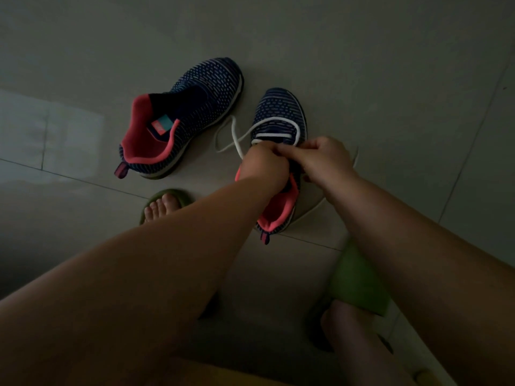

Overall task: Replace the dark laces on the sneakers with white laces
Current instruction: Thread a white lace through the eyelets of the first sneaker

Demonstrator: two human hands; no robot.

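The navy knit sneaker with coral lining [281,115] on the pale tiled floor [390,79] is the one in work. A flat white lace [278,134] already crosses its lowest eyelets. Above its tongue, the left hand [263,162] and the right hand [324,160] are both curled and seem to pinch this lace, though the fingertips are hidden. The step in hand is threading. Next, I think, the lace end must find the following eyelet. To the left of this sneaker, the second matching sneaker [181,118] lies without laces.
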